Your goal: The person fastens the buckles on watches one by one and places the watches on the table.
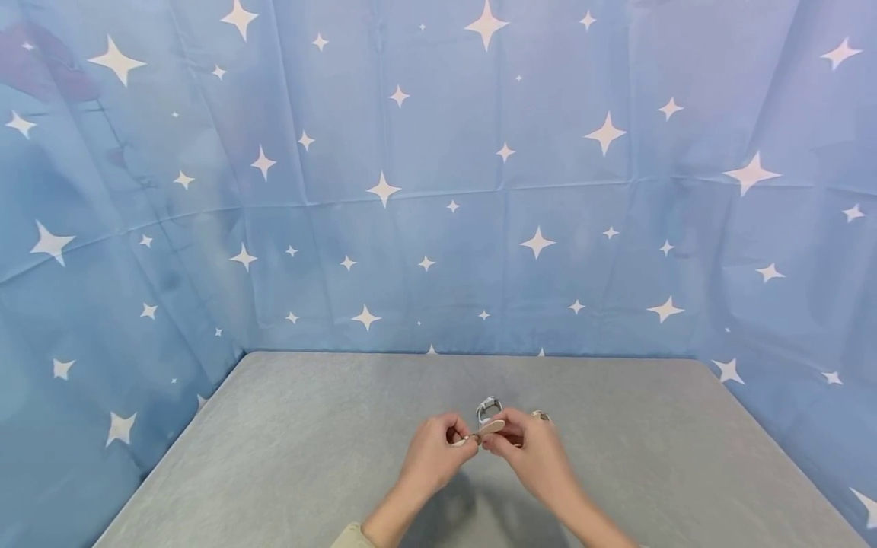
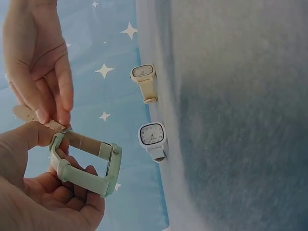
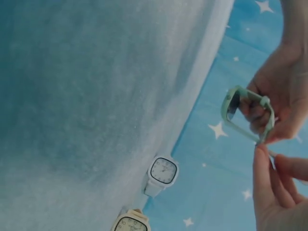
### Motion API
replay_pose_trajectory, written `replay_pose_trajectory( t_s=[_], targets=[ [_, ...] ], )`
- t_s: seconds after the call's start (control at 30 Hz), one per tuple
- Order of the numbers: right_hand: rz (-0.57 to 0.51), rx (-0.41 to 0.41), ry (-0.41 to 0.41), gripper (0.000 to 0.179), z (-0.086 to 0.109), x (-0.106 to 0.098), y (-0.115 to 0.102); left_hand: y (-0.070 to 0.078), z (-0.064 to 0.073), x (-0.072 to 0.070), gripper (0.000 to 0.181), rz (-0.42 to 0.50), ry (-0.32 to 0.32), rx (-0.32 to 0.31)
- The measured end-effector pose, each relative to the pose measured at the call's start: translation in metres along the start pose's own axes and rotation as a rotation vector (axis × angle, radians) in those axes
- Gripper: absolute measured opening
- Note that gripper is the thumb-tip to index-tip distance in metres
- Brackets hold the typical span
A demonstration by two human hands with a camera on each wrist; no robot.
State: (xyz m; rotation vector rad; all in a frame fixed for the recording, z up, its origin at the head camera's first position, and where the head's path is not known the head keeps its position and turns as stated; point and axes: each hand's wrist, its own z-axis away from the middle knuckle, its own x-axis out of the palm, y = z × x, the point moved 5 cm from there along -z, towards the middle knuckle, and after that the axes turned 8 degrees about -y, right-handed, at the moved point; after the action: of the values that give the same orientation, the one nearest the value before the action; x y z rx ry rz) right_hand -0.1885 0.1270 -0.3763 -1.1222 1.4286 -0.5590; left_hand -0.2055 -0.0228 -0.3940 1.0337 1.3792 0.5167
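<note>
A pale green wristwatch (image 2: 86,179) is between the two hands, its strap closed into a loop at the buckle. My left hand (image 2: 43,178) grips it near the buckle, with curled fingers behind the band. The fingertips of my right hand (image 3: 284,192) pinch the strap's free end, which shows beige on its inner side in the left wrist view. In the head view the left hand (image 1: 438,455) and right hand (image 1: 537,457) almost meet above the table, and the strap end (image 1: 492,428) sticks out between them. The dial's front is hidden.
A white square-faced watch (image 2: 152,135) stands on the grey table (image 1: 308,426) just beyond the hands. Beside it is a cream watch (image 2: 143,77), partly hidden behind the right hand in the head view. A blue star-patterned cloth (image 1: 438,152) hangs behind the table and at its sides.
</note>
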Motion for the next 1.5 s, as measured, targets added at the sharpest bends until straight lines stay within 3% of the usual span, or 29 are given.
replay_pose_trajectory(
  t_s=[0.17, 0.3, 0.67, 0.8, 1.03, 1.3, 1.5],
  targets=[
    [-0.099, 0.029, -0.047, 0.006, 0.001, -0.001, 0.004, 0.004, 0.0, 0.0, 0.009, -0.034, -0.009, 0.012],
    [-0.106, 0.031, -0.04, 0.006, 0.002, -0.003, 0.003, 0.005, 0.0, 0.0, 0.008, -0.041, -0.001, 0.015],
    [0.12, -0.043, 0.008, 0.007, 0.003, -0.003, -0.006, 0.002, 0.001, 0.001, 0.008, -0.006, 0.027, 0.043],
    [0.141, -0.075, -0.02, 0.008, 0.002, -0.004, -0.006, 0.0, 0.001, 0.003, 0.012, 0.075, -0.02, 0.057],
    [0.13, -0.036, -0.03, 0.009, 0.0, -0.006, -0.003, 0.0, 0.003, 0.004, 0.019, 0.25, -0.115, 0.081],
    [0.16, -0.053, -0.002, 0.012, 0.0, -0.006, -0.007, 0.0, 0.003, 0.007, 0.03, 0.343, -0.147, 0.026],
    [0.178, -0.064, 0.005, 0.015, 0.002, -0.004, -0.011, 0.0, 0.004, 0.006, 0.032, 0.349, -0.104, 0.003]
  ],
)
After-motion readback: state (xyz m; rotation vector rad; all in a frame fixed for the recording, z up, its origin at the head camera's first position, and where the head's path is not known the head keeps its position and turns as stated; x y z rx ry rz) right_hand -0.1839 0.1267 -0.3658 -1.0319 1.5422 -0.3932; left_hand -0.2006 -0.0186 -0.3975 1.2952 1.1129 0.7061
